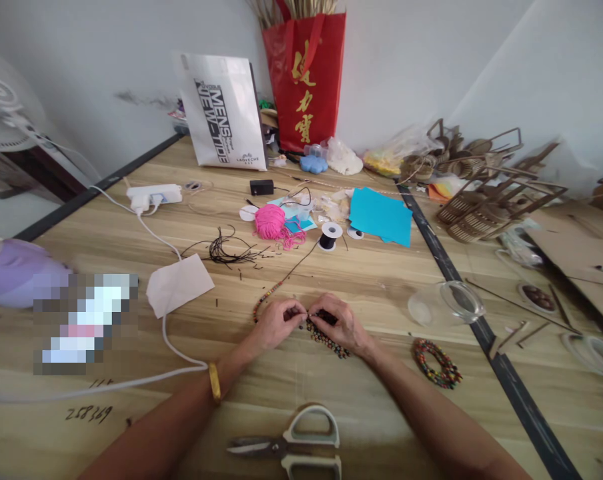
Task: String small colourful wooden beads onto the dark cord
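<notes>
The left hand and right hand pinch a small bead between them; loose beads lie under the right; the beaded cord runs beside the left toward the black spool.

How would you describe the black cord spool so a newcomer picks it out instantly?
Start at the tall red bag at the back, then come down and slightly right to the bright blue sheets. Between them and the pink yarn ball stands a small spool. Its white rims around black cord set it apart from both neighbours.
</notes>
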{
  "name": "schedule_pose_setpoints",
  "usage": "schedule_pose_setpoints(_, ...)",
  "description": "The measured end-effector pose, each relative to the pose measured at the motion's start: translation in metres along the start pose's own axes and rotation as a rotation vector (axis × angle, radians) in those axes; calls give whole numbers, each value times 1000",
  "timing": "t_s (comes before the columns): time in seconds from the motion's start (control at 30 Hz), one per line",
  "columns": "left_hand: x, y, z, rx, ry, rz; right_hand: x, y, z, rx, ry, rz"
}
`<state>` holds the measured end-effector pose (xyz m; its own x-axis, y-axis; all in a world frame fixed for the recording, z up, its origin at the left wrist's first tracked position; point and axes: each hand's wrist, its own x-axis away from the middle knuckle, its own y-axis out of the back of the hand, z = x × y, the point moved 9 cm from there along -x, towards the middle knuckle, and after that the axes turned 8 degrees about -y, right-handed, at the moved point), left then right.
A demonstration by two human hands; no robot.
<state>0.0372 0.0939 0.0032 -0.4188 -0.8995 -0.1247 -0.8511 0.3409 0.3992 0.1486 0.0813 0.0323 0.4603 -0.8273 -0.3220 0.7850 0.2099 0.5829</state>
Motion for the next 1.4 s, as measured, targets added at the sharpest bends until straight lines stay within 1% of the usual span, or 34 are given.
schedule_pose_setpoints(0.2, 0, -1, 2, -22, -18, 0, 0, -1, -1, -2, 15, -2)
schedule_pose_setpoints(0.43, 1, -1, 4, 56, 1, 17, 0, 1, -1, -1, 16, -24)
schedule_pose_setpoints(0.67, 0, 1, 7, 105, 20, -14, 0, 1, 0, -2, 34, -29)
schedule_pose_setpoints(0.97, 1, 2, 5, 106, 7, -22, 0, 1, 1, -1, 33, -21)
schedule_pose_setpoints(1.2, 1, -2, 6, 153, 58, -4, -1, -2, 2, -19, 62, 20)
schedule_pose_setpoints(1.4, 1, -6, 11, 205, 91, -8, 0, -3, 2, -16, 62, 29)
